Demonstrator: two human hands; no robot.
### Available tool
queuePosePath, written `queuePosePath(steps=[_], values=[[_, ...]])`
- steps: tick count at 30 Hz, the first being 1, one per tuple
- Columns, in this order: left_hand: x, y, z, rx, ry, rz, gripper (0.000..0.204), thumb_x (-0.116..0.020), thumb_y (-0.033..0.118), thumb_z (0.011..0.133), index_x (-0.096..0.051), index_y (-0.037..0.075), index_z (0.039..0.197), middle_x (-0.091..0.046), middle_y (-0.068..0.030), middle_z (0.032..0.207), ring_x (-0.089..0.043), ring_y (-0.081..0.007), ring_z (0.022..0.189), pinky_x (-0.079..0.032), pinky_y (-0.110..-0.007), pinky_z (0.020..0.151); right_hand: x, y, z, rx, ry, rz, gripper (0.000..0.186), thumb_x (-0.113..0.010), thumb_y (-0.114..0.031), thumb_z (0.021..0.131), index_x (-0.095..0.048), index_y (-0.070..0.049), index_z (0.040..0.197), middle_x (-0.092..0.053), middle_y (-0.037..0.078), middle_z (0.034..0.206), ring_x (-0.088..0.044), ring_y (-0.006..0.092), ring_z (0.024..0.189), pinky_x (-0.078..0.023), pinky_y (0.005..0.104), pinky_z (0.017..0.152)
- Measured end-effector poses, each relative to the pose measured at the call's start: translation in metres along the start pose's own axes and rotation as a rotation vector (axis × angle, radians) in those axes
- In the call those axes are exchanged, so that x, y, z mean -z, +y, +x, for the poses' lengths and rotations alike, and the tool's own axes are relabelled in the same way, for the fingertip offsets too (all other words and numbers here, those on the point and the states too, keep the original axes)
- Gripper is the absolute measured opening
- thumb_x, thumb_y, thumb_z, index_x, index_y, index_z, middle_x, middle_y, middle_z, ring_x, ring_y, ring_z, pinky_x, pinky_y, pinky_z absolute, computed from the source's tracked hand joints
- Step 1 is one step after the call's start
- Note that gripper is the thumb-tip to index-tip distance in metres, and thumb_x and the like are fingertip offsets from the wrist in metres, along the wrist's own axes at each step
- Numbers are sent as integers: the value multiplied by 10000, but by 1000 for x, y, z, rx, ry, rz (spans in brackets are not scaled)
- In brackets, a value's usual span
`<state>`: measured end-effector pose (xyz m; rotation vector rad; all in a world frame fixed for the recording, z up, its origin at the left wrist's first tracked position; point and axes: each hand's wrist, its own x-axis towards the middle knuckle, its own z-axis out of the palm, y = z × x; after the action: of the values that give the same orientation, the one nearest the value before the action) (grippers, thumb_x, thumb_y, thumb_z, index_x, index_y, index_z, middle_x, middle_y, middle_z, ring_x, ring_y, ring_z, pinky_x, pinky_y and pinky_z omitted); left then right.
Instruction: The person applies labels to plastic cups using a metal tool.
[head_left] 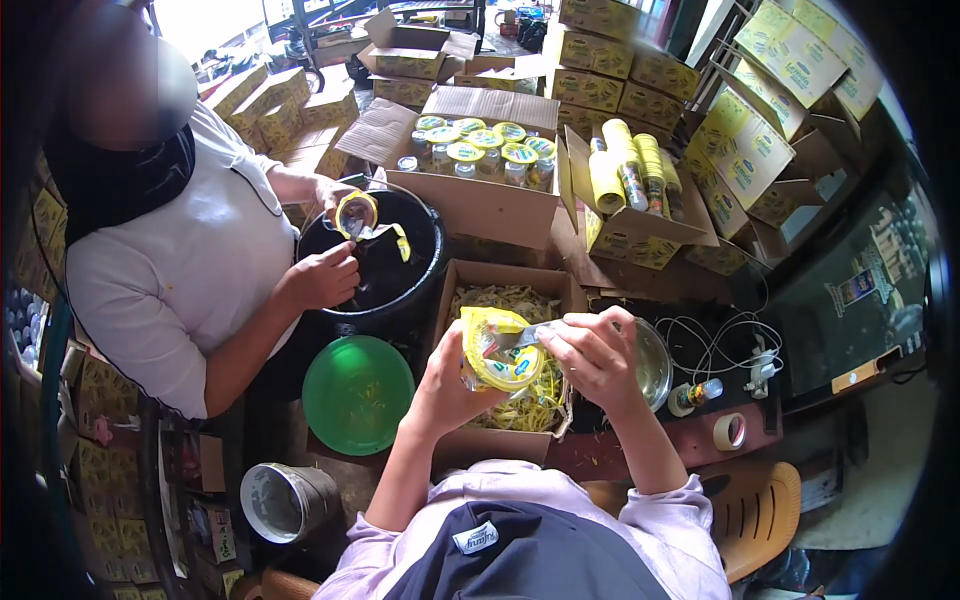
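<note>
My left hand point(442, 385) is closed around a clear plastic cup with a yellow printed film lid point(512, 376), tilted toward me. In my right hand point(598, 358) is a small metal blade, apparently a knife point(522, 337), its flat end at the cup's rim where the film is partly cut or lifted. The knife's handle is hidden by my fingers. Right below the cup stands a cardboard box point(568, 290) holding many thin yellow film strips point(540, 408).
At left a co-worker point(180, 270) peels a similar cup point(356, 212) over a black bucket point(437, 240). Nearby are a green basin point(358, 395), a grey pail point(290, 503), open boxes of lidded cups point(485, 145) and stacked yellow cups point(625, 165), white cables point(710, 340) and a tape roll point(730, 432).
</note>
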<state>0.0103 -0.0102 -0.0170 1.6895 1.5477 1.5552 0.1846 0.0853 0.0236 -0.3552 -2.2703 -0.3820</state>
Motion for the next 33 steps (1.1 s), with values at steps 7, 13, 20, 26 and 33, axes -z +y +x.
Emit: queuePosePath(steps=[7,13,20,26,33], values=[[-4,-5,-5,62,-45,-14,766,-771,116,540,-366,3,1180,-530,-173,1048,-535,-311,977,-431,-361,838,-1,-1,-1,18,44,12,192,-641,-143,668,-658,-155,859,-600,-66,809,-569,79,778,-362,282,737],[-6,-8,-7,112,-87,-46,818,-763,114,545,-331,-5,1230,-519,-177,1093,-520,-305,1023,-420,-354,870,0,0,-4,41,25,4,176,-634,-140,682,-658,-157,856,-596,-66,798,-575,69,792,-347,273,741],[-4,-4,-4,6,-28,23,663,-795,128,531,-433,34,1078,-571,-99,968,-584,-203,866,-465,-315,762,12,3,-4,24,-42,23,161,-611,-143,704,-658,-163,857,-595,-65,813,-575,61,789,-334,283,763],[0,6,-1,93,-182,-108,761,-760,107,552,-377,8,1202,-524,-147,1089,-529,-269,1014,-428,-336,855,13,6,-7,57,-40,-5,171,-616,-152,700,-660,-172,864,-595,-74,812,-575,61,774,-333,281,759],[-1,2,-2,62,-372,-284,729,-738,109,610,-358,3,1223,-521,-131,1085,-523,-211,997,-413,-315,876,14,5,-10,121,-55,26,165,-625,-162,702,-659,-167,864,-596,-72,798,-581,58,792,-334,275,754]])
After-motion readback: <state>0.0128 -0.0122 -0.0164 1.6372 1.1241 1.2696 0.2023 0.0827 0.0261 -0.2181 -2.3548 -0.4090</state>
